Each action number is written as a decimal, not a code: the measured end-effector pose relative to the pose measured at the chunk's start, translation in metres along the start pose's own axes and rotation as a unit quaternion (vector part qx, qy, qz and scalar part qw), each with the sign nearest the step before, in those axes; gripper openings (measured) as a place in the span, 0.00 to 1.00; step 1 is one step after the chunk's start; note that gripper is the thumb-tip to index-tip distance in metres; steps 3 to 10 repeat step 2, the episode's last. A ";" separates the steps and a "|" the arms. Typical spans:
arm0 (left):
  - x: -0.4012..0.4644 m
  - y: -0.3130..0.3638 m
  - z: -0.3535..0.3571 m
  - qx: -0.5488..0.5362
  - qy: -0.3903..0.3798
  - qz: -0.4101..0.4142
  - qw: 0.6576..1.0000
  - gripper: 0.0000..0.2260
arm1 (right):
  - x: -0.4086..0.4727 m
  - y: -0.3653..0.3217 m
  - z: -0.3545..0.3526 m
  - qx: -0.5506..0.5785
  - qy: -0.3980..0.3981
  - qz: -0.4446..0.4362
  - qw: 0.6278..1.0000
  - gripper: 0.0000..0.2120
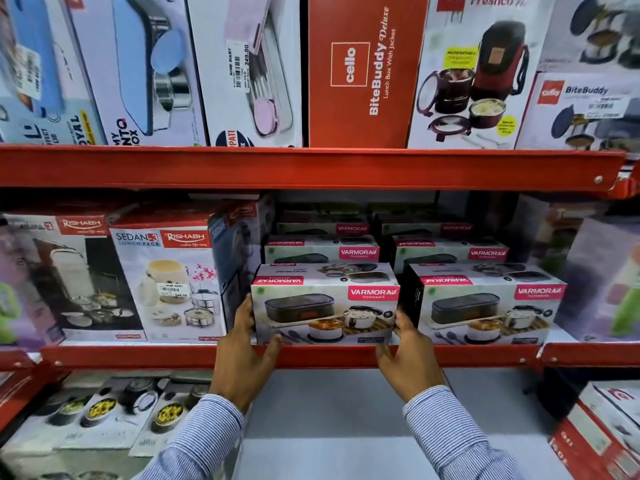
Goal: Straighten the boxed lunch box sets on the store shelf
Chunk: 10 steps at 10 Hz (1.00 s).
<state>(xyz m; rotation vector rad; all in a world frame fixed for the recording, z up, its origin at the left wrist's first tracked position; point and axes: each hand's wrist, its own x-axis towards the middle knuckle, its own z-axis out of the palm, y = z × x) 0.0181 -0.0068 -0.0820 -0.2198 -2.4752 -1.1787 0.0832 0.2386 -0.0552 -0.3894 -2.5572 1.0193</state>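
The red store shelf (311, 355) ran across the wall in tiers, and on its middle level the Varmora lunch box sets stood in two columns, with Rishabh Sedan-3 boxes (166, 278) just to their left. The front left Varmora box (325, 306) sat at the shelf's lip, touching its twin, the front right Varmora box (485, 306), and it was this one being squared up. The next move, I judged, called for a small push or twist to bring its face flush with the neighbour and the edge. Both striped sleeves reached up from below; the left hand (242, 344) clasped the box's left end, fingers (246, 315) along the side, thumb under the front, while the right hand (405, 355) gripped the right end likewise.
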 end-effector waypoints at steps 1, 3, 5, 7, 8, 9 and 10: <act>-0.002 0.001 -0.002 0.002 -0.002 -0.003 1.000 0.39 | 0.000 0.001 0.000 -0.004 -0.006 0.000 1.000 0.35; -0.003 0.002 -0.001 -0.005 0.010 0.002 1.000 0.39 | -0.002 0.001 0.002 0.001 0.008 -0.004 1.000 0.36; -0.003 0.002 -0.001 -0.005 0.010 0.002 1.000 0.39 | -0.002 0.001 0.002 0.001 0.008 -0.004 1.000 0.36; -0.003 0.002 -0.001 -0.005 0.010 0.002 1.000 0.39 | -0.002 0.001 0.002 0.001 0.008 -0.004 1.000 0.36; -0.003 0.002 -0.001 -0.005 0.010 0.002 1.000 0.39 | -0.002 0.001 0.002 0.001 0.008 -0.004 1.000 0.36; -0.003 0.002 -0.001 -0.005 0.010 0.002 1.000 0.39 | -0.002 0.001 0.002 0.001 0.008 -0.004 1.000 0.36; -0.003 0.002 -0.001 -0.005 0.010 0.002 1.000 0.39 | -0.002 0.001 0.002 0.001 0.008 -0.004 1.000 0.36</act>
